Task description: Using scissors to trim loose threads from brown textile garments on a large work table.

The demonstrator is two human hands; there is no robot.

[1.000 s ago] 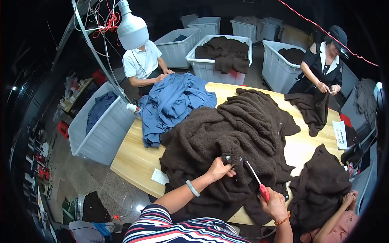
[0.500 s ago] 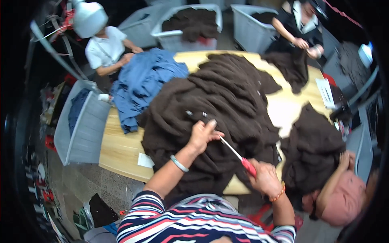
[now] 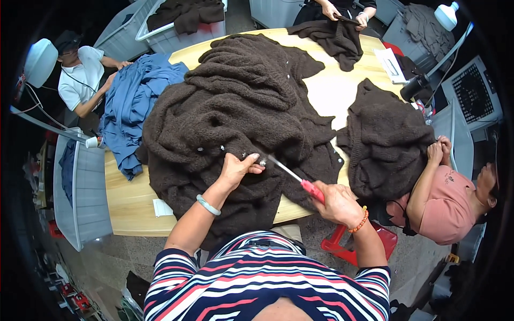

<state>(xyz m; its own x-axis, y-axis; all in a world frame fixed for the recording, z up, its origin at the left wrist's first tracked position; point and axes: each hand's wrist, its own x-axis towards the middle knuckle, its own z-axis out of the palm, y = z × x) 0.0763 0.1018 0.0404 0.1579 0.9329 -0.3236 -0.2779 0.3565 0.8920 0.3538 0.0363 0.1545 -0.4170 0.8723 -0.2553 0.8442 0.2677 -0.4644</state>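
A large heap of dark brown knit fabric (image 3: 241,101) lies across the table in front of me. My left hand (image 3: 239,170), with a pale bangle on the wrist, pinches a fold at its near side. Beside the thumb sits a small shiny bit (image 3: 262,161), too small to name; other pale bits dot the fabric nearby. In my right hand (image 3: 338,205), wrapped round its red handle, is a screwdriver-like tool (image 3: 287,169) with a long thin metal shaft. The tip rests at or just over the fabric, close to my left fingertips; contact is unclear.
Around the wooden table (image 3: 131,206), three people handle garments: blue cloth (image 3: 140,88) at left, brown knits at the far side and right (image 3: 383,142). Grey bins (image 3: 88,192) flank it. Lamps reach in from both sides. A red stool (image 3: 383,241) stands below my right arm.
The whole view has shifted, so the table sits further up and left. My left hand still pinches the fabric. The tool tip has come slightly away from my left fingers.
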